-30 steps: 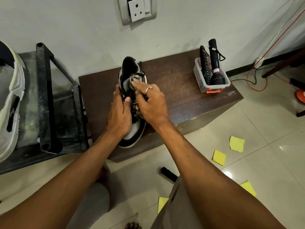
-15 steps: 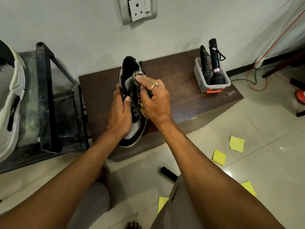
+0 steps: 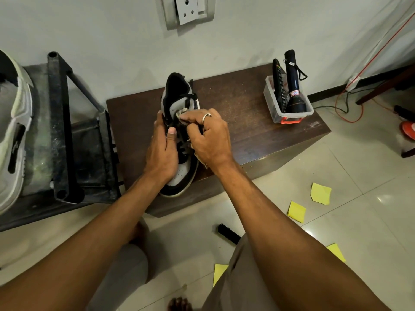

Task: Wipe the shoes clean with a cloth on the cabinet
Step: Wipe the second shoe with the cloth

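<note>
A black, grey and white sneaker (image 3: 177, 95) lies on the dark wooden cabinet (image 3: 242, 113), toe pointing toward me. My left hand (image 3: 161, 151) grips the sneaker's left side, thumb over the laces. My right hand (image 3: 208, 140) holds a small beige cloth (image 3: 180, 114) bunched in curled fingers and presses it on the tongue and laces. A scrap of the cloth hangs below that hand. Much of the shoe's middle is hidden by both hands.
A clear plastic tub (image 3: 289, 108) with a torch and a remote stands on the cabinet's right end. A black metal rack (image 3: 60, 131) with a white shoe (image 3: 13, 131) is at left. Yellow sticky notes (image 3: 320, 194) and a black brush (image 3: 229, 233) lie on the tiled floor.
My right hand slid the cloth up the tongue toward the shoe's opening, then back down slightly, with its fingers curling more. The left hand kept its hold on the shoe.
</note>
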